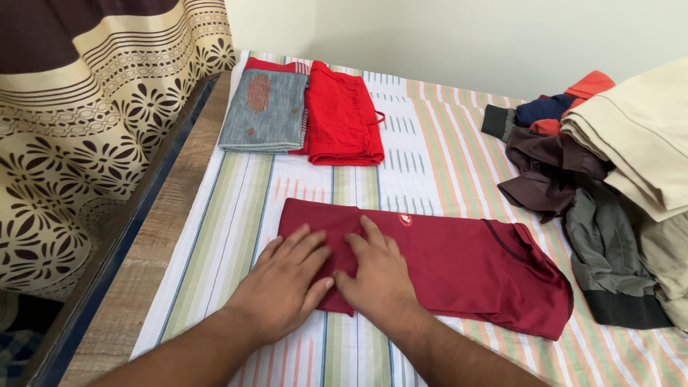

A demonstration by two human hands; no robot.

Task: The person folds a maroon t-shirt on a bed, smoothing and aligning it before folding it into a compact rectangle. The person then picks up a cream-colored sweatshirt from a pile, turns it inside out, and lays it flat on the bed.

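I had my left hand (pixel 283 283) and right hand (pixel 376 276) flat, fingers spread, pressing the maroon shirt's (pixel 444 265) left end on the striped sheet (pixel 236 215), gripping nothing. I judged the thin, slippery knit could bunch underhand, skewing its narrow folded band; the rumpled pile (pixel 595 165) sat near.

Two hands: left hand (pixel 283 283), right hand (pixel 376 276). One maroon shirt (pixel 459 265). Two folded garments: grey (pixel 264 111), red (pixel 342 118). One unfolded clothes pile (pixel 609 193), perhaps six pieces, overlap obscures count. One striped bedsheet (pixel 437 165). One patterned curtain (pixel 79 122).
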